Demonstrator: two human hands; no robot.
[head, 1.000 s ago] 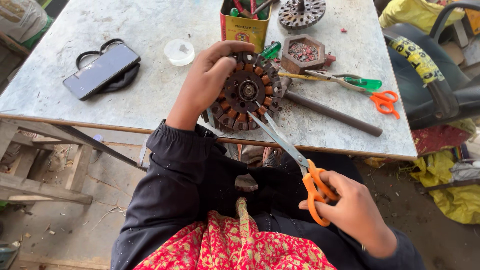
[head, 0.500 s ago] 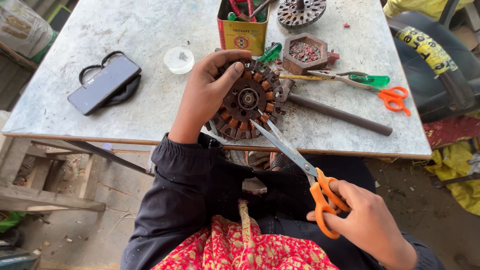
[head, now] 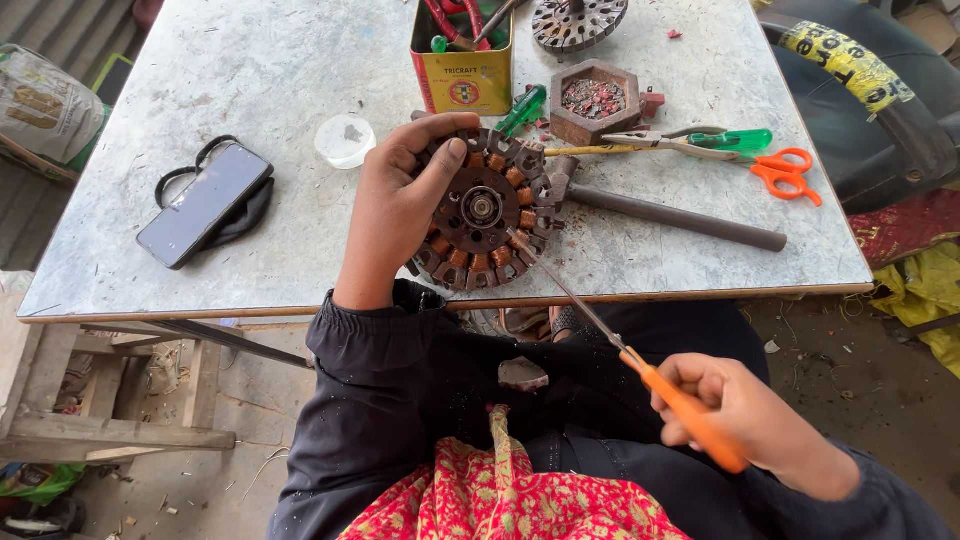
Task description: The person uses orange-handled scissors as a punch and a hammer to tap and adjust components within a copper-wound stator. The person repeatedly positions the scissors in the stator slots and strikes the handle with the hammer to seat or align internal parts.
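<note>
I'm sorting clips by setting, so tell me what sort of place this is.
Probably a small motor repair workshop. A copper-wound stator sits on a worn table, beside a tin of hand tools and a hammer.

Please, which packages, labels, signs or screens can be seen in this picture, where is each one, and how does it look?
Yellow tin: far middle of the table, boxy, red round label on its front, tools standing in it.
Phone: left on the table, flat dark rectangle, screen dark.
Printed sack: left edge, beside the table, pale with coloured print.
Yellow tape band: top right, around a black curved part, dark print.
</note>
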